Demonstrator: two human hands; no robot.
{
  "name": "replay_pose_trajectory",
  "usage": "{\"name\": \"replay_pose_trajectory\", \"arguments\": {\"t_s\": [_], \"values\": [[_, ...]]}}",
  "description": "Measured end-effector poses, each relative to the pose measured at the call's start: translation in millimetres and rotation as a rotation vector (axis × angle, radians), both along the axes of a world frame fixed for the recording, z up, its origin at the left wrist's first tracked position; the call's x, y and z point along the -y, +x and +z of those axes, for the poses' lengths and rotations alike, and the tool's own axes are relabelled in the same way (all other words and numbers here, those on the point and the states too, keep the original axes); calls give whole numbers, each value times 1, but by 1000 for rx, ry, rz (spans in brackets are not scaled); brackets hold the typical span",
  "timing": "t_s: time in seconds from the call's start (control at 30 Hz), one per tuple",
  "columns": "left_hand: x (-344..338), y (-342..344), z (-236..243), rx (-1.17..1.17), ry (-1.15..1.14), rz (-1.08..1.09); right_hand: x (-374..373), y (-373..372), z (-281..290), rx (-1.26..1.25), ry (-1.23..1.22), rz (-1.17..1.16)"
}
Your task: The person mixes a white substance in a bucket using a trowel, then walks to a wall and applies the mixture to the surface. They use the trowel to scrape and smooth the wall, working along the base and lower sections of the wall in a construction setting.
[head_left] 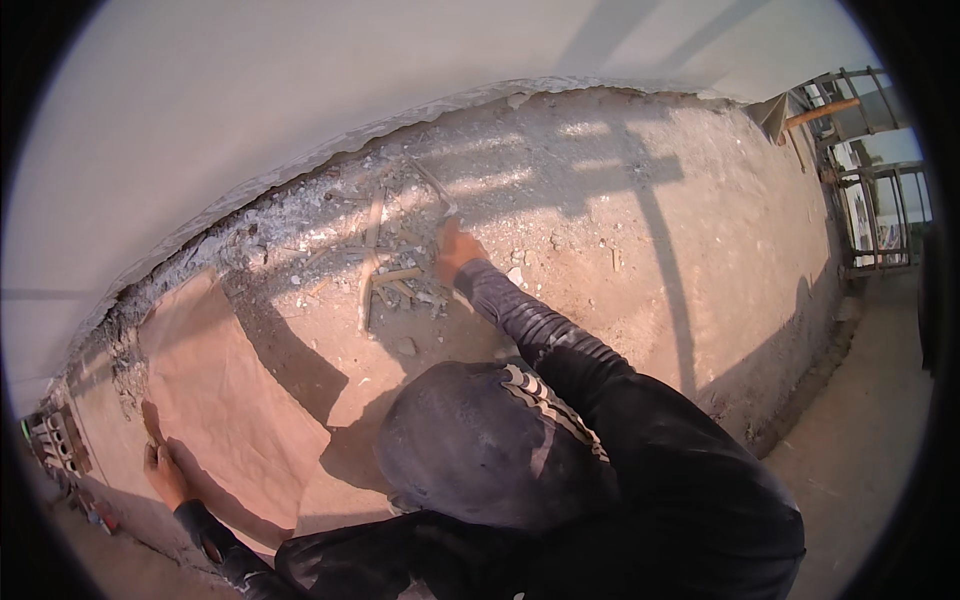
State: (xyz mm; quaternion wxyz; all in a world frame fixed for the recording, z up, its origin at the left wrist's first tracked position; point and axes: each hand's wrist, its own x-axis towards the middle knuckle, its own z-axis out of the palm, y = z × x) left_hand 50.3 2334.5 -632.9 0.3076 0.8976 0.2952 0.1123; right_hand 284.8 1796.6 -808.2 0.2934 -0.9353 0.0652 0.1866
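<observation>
My left hand [168, 475] is closed at the near left edge of a large brown sheet [225, 370], which looks like paper sacking and tilts up off the ground. My right arm reaches forward to the rubble, and my right hand [458, 248] is closed there, slightly blurred, its fingers bunched. What they hold, if anything, is hidden. Just beyond the fingertips lies a thin stick [430, 180]. Left of this hand, broken wood strips [368, 285] cross each other in a small heap among pale plaster chips and dust.
A pale wall [300, 90] with a ragged lower edge runs along the far side. Small stones and crumbs [555, 240] are strewn over the dusty ground. My dark-clad knee [470, 440] is between my arms. Metal frames [880, 200] stand far right; hollow blocks [60, 440] lie far left.
</observation>
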Motion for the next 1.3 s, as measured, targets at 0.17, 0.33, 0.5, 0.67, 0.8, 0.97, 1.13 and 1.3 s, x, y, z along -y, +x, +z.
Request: {"name": "replay_pose_trajectory", "arguments": {"t_s": [0.17,0.33,0.5,0.67,0.8,0.97,1.13,1.3], "values": [[-24,-15,12,-140,31,-23,3,-13,21,-46,-123,168],[-1,-4,13,-47,-99,-6,72,28,37,83,-210,-62],[-32,-20,2,-130,-27,1,-17,-26,14,4,-148,253],[-18,-26,13,-48,-154,83,18,-45,21,25,183,-15],[1,-38,31,6,-144,111,73,-45,29,221,746,-638],[16,-24,31,-8,-117,40,55,-6,-15,312,726,-899],[2,-38,31,13,-124,62,36,3,21,-64,820,-704],[16,-24,35,8,-138,27,41,17,5,188,924,-978]]}}
